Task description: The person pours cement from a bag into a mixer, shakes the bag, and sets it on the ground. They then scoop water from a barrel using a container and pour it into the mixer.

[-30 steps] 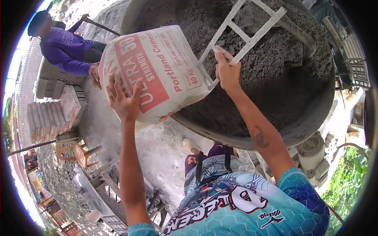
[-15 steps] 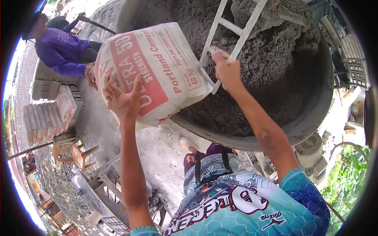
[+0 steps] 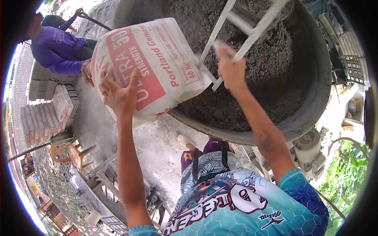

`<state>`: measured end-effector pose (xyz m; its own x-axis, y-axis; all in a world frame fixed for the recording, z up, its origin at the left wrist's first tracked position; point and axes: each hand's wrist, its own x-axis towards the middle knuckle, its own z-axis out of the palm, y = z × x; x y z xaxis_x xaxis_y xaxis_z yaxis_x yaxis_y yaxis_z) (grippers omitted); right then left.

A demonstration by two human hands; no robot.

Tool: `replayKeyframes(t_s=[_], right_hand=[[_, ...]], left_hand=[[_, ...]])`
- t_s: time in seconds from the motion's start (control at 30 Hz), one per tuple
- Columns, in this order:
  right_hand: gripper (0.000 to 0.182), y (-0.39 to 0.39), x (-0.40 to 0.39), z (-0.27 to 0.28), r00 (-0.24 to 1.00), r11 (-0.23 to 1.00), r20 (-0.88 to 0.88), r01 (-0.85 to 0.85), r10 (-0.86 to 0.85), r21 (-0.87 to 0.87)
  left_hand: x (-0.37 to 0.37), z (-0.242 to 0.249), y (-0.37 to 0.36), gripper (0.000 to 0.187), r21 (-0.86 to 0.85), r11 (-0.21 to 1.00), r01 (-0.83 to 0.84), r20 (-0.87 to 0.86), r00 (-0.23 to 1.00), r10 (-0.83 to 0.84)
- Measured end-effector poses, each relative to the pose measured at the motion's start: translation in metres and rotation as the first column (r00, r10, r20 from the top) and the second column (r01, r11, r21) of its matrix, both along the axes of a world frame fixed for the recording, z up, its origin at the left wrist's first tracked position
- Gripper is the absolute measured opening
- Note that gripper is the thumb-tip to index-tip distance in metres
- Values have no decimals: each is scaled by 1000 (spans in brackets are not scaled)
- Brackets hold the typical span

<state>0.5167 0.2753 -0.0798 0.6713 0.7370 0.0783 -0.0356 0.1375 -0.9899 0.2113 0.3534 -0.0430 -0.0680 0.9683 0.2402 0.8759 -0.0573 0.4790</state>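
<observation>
My left hand [image 3: 120, 92] lies with its fingers spread on the printed side of a large white and red cement bag [image 3: 157, 67]. The bag is tilted, its right end over the rim of a round metal mixing drum [image 3: 311, 112]. My right hand [image 3: 232, 70] is closed around a bar of a pale, ladder-like metal frame [image 3: 258, 33], beside the bag's right corner. A whitish tip shows at the top of this hand, too blurred to name. Grey, crumbly mix [image 3: 271, 59] lies in the drum. A co-worker's hand [image 3: 86, 72] touches the bag's left end.
A co-worker in a purple shirt [image 3: 53, 51] stands at the left, with another person behind holding a long handle. Stacked cement bags [image 3: 41, 122] and an orange plastic chair [image 3: 76, 153] are at the left. A motor [image 3: 307, 143] sits below the drum at the right.
The metal frame and my right hand have shifted to the right, and the frame's tilt has changed. My left hand stays on the bag, which sits slightly farther left in view.
</observation>
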Motion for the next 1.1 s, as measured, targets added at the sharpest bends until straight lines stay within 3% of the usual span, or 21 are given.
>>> replayKeyframes(t_s=[0.03, 0.07, 0.17, 0.3, 0.37, 0.4, 0.43, 0.47, 0.5, 0.53, 0.57, 0.7, 0.83, 0.93, 0.97, 1.0, 1.03, 1.07, 1.1], right_hand=[[31, -10, -10, -49, 996, 998, 86, -24, 29, -56], [31, -23, -15, -41, 996, 998, 83, -24, 30, -65], [35, -36, 2, 30, 995, 996, -89, -50, 44, -72], [27, -41, 47, 128, 998, 981, -54, 46, -36, 186], [27, -45, 50, 153, 994, 969, -70, 100, -86, 227], [25, -48, 47, 145, 997, 967, -74, 35, -16, 254], [25, -46, 30, 120, 994, 975, -96, 72, -53, 210], [28, -50, 7, 77, 994, 996, -101, 49, -41, 78], [33, -53, -7, -10, 986, 993, 167, 1, 18, -115], [35, -58, -25, -39, 997, 990, 70, -28, 38, -140], [35, -59, -31, -23, 999, 996, -44, -16, 12, -90], [35, -56, -12, 37, 997, 992, 74, 3, 7, -123], [29, -57, 22, 134, 998, 991, -11, 65, -64, 117], [30, -60, 26, 127, 998, 991, -58, 44, -37, 124], [32, -59, 7, 94, 995, 998, -80, 65, -63, 23], [34, -60, -12, 28, 997, 985, 31, 76, -73, -152], [34, -61, -24, -40, 998, 994, 59, 20, -14, -110], [34, -64, -29, -34, 999, 995, -50, 13, -18, -100], [34, -55, -25, -22, 999, 997, -42, 7, -11, -83]], left_hand=[[-1, -2, -2, 100, -2, 1000, -3, 2, 1000, 3], [-5, -5, -5, 100, 5, 1000, 11, -12, 1000, -11], [-3, -3, 1, 101, 15, 1000, 11, 2, 1000, -11], [-4, -7, 1, 103, 2, 1000, 8, 4, 1000, -8], [-3, -6, 1, 104, -3, 1000, 2, 6, 1000, -2], [-3, -6, 0, 105, -7, 1000, -4, 6, 1000, 4], [-3, -8, 1, 105, -8, 1000, -2, 6, 1000, 2], [-5, -10, 2, 106, -11, 1000, -5, 0, 1000, 5], [-5, -10, 4, 107, -7, 1000, -7, -3, 1000, 7], [-4, -8, 3, 107, -6, 1000, -3, -1, 1000, 3], [-4, -5, 0, 107, -17, 1000, 2, -17, 1000, -3], [-4, -8, 1, 106, -7, 1000, -6, -1, 1000, 6], [-6, -5, -3, 104, 8, 1000, 17, 23, 1000, -18], [-4, -5, -1, 104, 8, 1000, 17, 40, 999, -17], [-4, -5, -1, 104, -7, 1000, 7, 23, 1000, -6], [-4, -5, -1, 104, -16, 1000, -8, 8, 1000, 8], [-4, -7, -1, 104, -14, 1000, -12, 11, 1000, 12], [-6, -8, -5, 105, -26, 1000, -16, -12, 1000, 16], [-5, -8, 0, 106, -16, 1000, -27, -22, 999, 27]])
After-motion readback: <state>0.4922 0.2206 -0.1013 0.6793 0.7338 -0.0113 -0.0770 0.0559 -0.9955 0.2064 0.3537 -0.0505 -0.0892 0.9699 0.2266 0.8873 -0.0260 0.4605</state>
